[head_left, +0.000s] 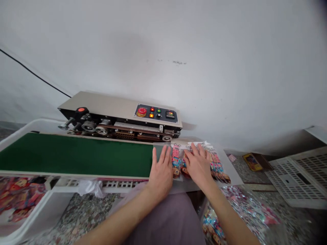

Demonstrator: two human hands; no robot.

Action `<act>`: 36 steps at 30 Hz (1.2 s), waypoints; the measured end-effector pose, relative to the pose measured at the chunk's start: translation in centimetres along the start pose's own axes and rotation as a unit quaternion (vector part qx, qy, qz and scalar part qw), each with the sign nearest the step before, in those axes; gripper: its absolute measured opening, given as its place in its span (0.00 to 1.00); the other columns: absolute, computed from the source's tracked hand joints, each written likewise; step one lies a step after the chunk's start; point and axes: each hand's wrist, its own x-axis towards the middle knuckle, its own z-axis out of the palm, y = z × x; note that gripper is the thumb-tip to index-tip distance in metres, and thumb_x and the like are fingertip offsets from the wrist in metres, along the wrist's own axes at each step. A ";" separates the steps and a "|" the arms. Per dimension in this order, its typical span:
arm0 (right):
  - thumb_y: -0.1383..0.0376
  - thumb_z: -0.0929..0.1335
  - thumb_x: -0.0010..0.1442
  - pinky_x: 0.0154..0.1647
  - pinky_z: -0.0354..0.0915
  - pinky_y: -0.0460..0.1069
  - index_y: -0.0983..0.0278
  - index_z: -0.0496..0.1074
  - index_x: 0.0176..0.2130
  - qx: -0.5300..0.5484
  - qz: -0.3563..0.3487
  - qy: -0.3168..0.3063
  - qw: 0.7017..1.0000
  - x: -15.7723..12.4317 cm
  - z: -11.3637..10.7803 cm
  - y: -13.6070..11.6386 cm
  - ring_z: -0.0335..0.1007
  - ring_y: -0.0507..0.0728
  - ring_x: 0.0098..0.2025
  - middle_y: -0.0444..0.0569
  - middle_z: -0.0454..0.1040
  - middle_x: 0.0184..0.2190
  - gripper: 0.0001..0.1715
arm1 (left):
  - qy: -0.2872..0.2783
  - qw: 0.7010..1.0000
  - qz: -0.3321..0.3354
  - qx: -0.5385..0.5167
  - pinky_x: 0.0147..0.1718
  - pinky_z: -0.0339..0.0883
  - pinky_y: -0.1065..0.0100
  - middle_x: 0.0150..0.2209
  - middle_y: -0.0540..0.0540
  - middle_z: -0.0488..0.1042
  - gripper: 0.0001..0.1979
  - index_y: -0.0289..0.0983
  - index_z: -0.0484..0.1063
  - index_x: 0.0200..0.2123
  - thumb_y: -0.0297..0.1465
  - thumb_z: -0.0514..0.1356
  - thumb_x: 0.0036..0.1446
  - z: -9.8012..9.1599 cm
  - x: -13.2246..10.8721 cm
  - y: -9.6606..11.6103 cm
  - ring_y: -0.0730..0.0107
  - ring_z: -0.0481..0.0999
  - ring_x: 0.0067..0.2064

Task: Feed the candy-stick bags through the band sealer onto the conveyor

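My left hand [162, 172] lies flat with fingers spread at the right end of the green conveyor belt [84, 154], over the edge of a clear plastic bag. Beside it is a colourful packet [175, 160] with a pink and blue label and a brown round figure at its lower end. My right hand [198, 165] rests palm down, fingers apart, over more of these packets. A row of overlapping packets [218, 168] extends to its right on a pale board [233, 173]. What lies directly beneath both palms is hidden.
Behind the belt stands a band sealing machine [107, 105] with rollers and a lit control panel [156, 113]. A white tub [33, 217] of red packets is at lower left. Below right lies a bag of shiny packets [245, 214]; a white crate [293, 183] and small box [252, 161] stand at right.
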 end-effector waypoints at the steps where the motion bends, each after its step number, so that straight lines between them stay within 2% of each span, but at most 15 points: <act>1: 0.63 0.63 0.68 0.65 0.49 0.70 0.60 0.76 0.55 0.001 0.001 0.005 1.000 0.1 -0.1 0.1 0.50 0.73 0.70 0.57 0.63 0.67 0.20 | 0.001 1.000 -0.004 0.000 0.68 0.34 0.32 0.72 0.34 0.53 0.26 0.29 0.64 0.65 0.34 0.50 0.68 0.0 0.1 0.1 0.46 0.43 0.74; 4: 0.63 0.61 0.69 0.65 0.49 0.68 0.59 0.73 0.58 0.034 -0.022 0.024 0.999 0.8 -0.3 -0.1 0.51 0.70 0.69 0.54 0.64 0.66 0.22 | -0.001 1.000 -0.009 -0.003 0.68 0.34 0.32 0.71 0.33 0.54 0.26 0.28 0.65 0.64 0.33 0.49 0.68 -0.3 0.6 0.1 0.45 0.43 0.74; 6: 0.64 0.60 0.69 0.64 0.53 0.64 0.60 0.73 0.59 0.071 -0.040 0.029 0.996 1.6 -0.5 -0.5 0.57 0.68 0.65 0.53 0.70 0.62 0.23 | -0.002 1.000 0.006 -0.004 0.68 0.35 0.31 0.71 0.32 0.53 0.27 0.27 0.63 0.66 0.33 0.49 0.68 -0.3 1.0 0.0 0.45 0.43 0.74; 9: 0.70 0.58 0.68 0.57 0.61 0.55 0.64 0.75 0.55 0.145 -0.058 0.011 0.988 3.3 -0.4 -1.1 0.65 0.61 0.54 0.53 0.76 0.52 0.24 | -0.008 0.998 0.056 -0.017 0.68 0.38 0.32 0.72 0.35 0.51 0.28 0.29 0.55 0.70 0.34 0.45 0.70 0.5 1.3 -0.2 0.51 0.44 0.74; 12: 0.74 0.57 0.65 0.54 0.62 0.50 0.64 0.77 0.51 0.193 -0.056 -0.011 0.980 5.0 0.2 -1.6 0.67 0.58 0.51 0.53 0.76 0.48 0.25 | -0.011 0.997 0.075 -0.027 0.68 0.39 0.33 0.72 0.39 0.52 0.28 0.32 0.52 0.71 0.35 0.41 0.72 1.7 1.2 -0.4 0.56 0.46 0.74; 15: 0.76 0.60 0.61 0.53 0.62 0.50 0.64 0.77 0.48 0.192 -0.051 -0.020 0.980 6.3 0.9 -1.8 0.66 0.58 0.51 0.52 0.75 0.46 0.23 | -0.009 0.997 0.069 -0.033 0.68 0.39 0.33 0.72 0.39 0.51 0.28 0.33 0.53 0.71 0.36 0.39 0.73 2.2 1.0 -0.4 0.56 0.47 0.74; 19: 0.75 0.63 0.59 0.49 0.62 0.49 0.64 0.78 0.43 0.187 -0.053 -0.033 0.980 7.1 0.9 -1.9 0.68 0.58 0.48 0.51 0.75 0.42 0.18 | -0.023 0.997 0.066 -0.046 0.67 0.40 0.32 0.72 0.38 0.53 0.29 0.33 0.55 0.70 0.41 0.39 0.73 1.7 1.0 -0.3 0.55 0.49 0.73; 22: 0.76 0.61 0.60 0.50 0.62 0.49 0.63 0.78 0.44 0.185 -0.067 -0.039 0.980 7.0 0.2 -1.4 0.68 0.58 0.48 0.51 0.77 0.43 0.21 | -0.017 0.997 0.064 -0.041 0.67 0.39 0.32 0.72 0.39 0.54 0.29 0.33 0.54 0.70 0.40 0.39 0.73 1.7 1.1 -0.2 0.54 0.49 0.73; 24: 0.76 0.60 0.60 0.52 0.61 0.51 0.62 0.76 0.51 0.179 -0.076 -0.036 0.980 6.2 -0.4 -0.9 0.67 0.58 0.52 0.52 0.76 0.49 0.26 | -0.011 0.998 0.058 -0.036 0.67 0.39 0.32 0.71 0.39 0.54 0.28 0.34 0.53 0.70 0.40 0.40 0.73 1.9 1.3 -0.2 0.54 0.50 0.73; 26: 0.75 0.58 0.62 0.55 0.62 0.53 0.62 0.74 0.56 0.190 -0.068 -0.003 0.979 4.4 -1.0 -0.4 0.66 0.60 0.55 0.52 0.75 0.53 0.28 | -0.006 0.998 0.051 -0.031 0.67 0.40 0.32 0.71 0.40 0.55 0.28 0.36 0.54 0.71 0.41 0.41 0.73 2.1 1.5 -0.2 0.53 0.50 0.73; 30: 0.69 0.58 0.66 0.59 0.62 0.60 0.60 0.75 0.52 0.277 -0.016 0.111 0.954 -1.9 -1.1 -0.3 0.68 0.62 0.53 0.52 0.76 0.50 0.23 | 0.004 0.998 0.050 -0.031 0.67 0.41 0.33 0.72 0.40 0.52 0.28 0.36 0.54 0.70 0.42 0.42 0.73 2.1 1.7 -0.4 0.53 0.50 0.73; 33: 0.69 0.58 0.67 0.57 0.64 0.59 0.59 0.76 0.49 0.316 -0.008 0.114 0.942 -6.3 -0.2 -1.5 0.68 0.61 0.53 0.52 0.76 0.49 0.21 | -0.008 0.998 0.046 -0.045 0.67 0.43 0.32 0.72 0.39 0.52 0.28 0.34 0.56 0.69 0.40 0.42 0.73 1.5 1.4 -0.4 0.54 0.51 0.73; 36: 0.69 0.59 0.67 0.55 0.66 0.58 0.59 0.76 0.48 0.311 -0.007 0.124 0.942 -8.4 0.9 -3.1 0.69 0.61 0.52 0.52 0.76 0.49 0.20 | -0.018 0.997 0.043 -0.054 0.66 0.42 0.31 0.71 0.38 0.54 0.27 0.34 0.59 0.68 0.39 0.42 0.73 0.8 1.3 -0.4 0.54 0.53 0.72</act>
